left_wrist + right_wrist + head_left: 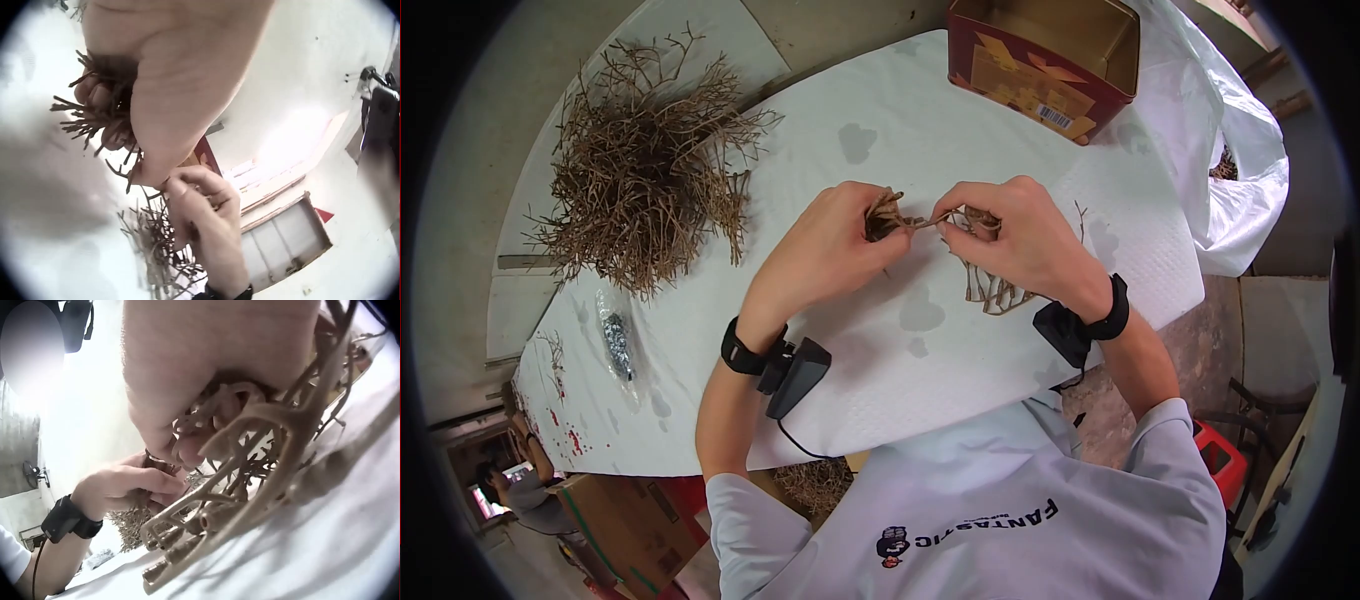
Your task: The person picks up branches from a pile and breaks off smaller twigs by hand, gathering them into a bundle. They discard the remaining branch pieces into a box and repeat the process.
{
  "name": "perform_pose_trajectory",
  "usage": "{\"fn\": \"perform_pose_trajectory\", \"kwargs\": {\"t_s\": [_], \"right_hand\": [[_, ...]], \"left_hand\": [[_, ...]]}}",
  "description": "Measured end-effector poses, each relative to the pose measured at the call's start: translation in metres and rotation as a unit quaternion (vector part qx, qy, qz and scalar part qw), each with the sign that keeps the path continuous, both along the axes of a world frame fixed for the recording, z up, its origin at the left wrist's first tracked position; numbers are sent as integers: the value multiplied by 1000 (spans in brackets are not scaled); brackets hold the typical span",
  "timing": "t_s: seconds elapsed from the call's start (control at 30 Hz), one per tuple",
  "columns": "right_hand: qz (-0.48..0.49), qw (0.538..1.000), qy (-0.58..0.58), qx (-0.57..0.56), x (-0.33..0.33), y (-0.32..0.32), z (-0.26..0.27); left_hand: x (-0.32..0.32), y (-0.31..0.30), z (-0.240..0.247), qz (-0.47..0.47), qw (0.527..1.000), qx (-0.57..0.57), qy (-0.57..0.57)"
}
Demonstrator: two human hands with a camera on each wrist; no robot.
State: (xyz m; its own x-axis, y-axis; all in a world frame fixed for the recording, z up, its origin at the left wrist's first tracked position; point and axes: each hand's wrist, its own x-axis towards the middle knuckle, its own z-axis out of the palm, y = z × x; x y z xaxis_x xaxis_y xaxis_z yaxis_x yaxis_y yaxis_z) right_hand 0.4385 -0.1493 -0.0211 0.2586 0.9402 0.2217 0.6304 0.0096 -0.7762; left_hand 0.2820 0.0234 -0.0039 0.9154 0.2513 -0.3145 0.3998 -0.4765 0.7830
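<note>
My left hand (825,245) grips a small bunch of brown dried twigs (81,119), whose cut ends poke out past the curled fingers in the left wrist view. Close beside it, my right hand (1035,240) holds a forked, branching twig (250,512) that hangs below the palm over the table. Thumb and forefinger of each hand pinch at a thin stem spanning the short gap between them. The palms hide much of both bunches.
A large heap of dried twigs (650,165) lies at the left of the white-covered table (870,370). Near it is a clear plastic packet (615,340). An open red-and-gold tin (1040,85) stands at the back right, beside a white plastic bag (1245,210).
</note>
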Motion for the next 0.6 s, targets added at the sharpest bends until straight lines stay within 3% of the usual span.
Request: {"fn": "perform_pose_trajectory", "kwargs": {"t_s": [0.1, 0.27, 0.37, 0.5, 0.57, 0.6], "right_hand": [[12, 999, 28, -26, 0, 0, 1], [46, 997, 66, 9, -2, 1, -6], [57, 997, 54, 5, -2, 2, -3], [68, 996, 50, -1, 1, 0, -3], [119, 986, 116, -17, 11, -9, 4], [147, 978, 149, -23, 13, -9, 5]], "left_hand": [[2, -17, -7, 58, 974, 194, -106], [9, -16, -22, 96, 943, 265, -177], [11, 2, -39, 21, 875, 403, -267], [10, 19, -37, -28, 836, 455, -306], [0, 55, -35, 34, 809, 488, -326], [-9, 74, -29, 152, 839, 428, -300]]}}
